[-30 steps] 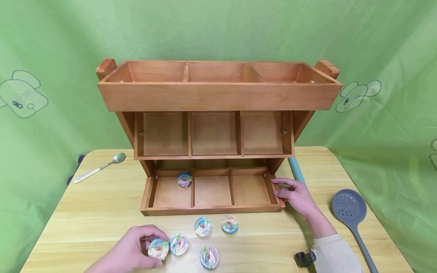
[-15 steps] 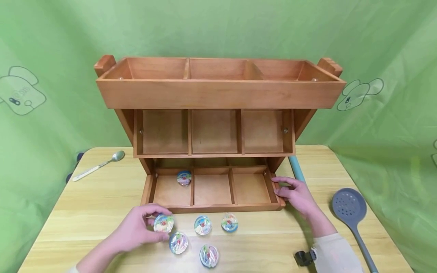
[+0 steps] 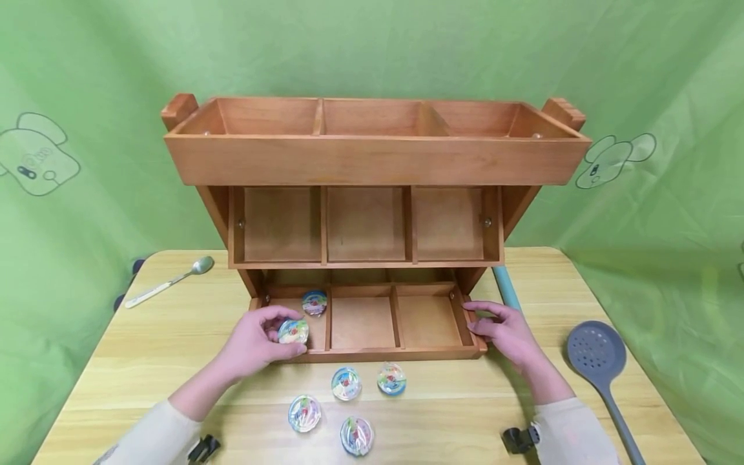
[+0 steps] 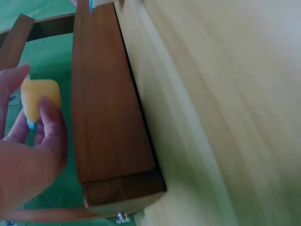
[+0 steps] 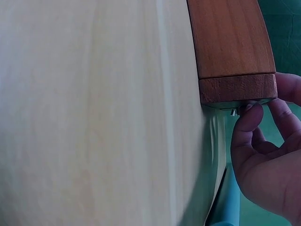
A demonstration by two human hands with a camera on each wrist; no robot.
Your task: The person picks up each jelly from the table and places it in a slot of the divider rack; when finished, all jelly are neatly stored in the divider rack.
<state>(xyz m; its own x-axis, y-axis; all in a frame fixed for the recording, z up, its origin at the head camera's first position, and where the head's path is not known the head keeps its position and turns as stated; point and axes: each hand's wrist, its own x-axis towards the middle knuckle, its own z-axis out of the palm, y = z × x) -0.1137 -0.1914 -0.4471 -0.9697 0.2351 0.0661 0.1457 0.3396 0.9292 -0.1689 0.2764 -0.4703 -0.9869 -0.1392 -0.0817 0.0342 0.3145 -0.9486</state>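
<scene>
Lying to the left of our left hand (image 3: 256, 339), and beyond it, a spoon (image 3: 177, 282) rests on the table (image 3: 116, 368). In that hand, thumb and fingers pinch a small wrapped cup (image 3: 293, 332) by its sides, lid up, over the left compartment (image 3: 316, 332) of the lower tray (image 3: 401, 354); we cannot tell how near its base is to the floor. Just beyond this grip and slightly to its right, a second cup (image 3: 314, 301) sits at the back of the same compartment, beside the divider (image 3: 329, 323). To set ours down well, we should lower it level, mind the front rim with our thumb, and let go only once the base is seated, without nudging its neighbour. Nearer to us than the grip, and mostly to its right, lie four loose cups (image 3: 346, 383). Farther right, our right hand (image 3: 511, 332) holds the tray's right end between thumb and forefinger; light, steady pressure there should stop it shifting as the cup lands. Beyond that hand lies a blue-green cylinder (image 3: 506, 289), and to its right a slotted skimmer (image 3: 597, 352).
</scene>
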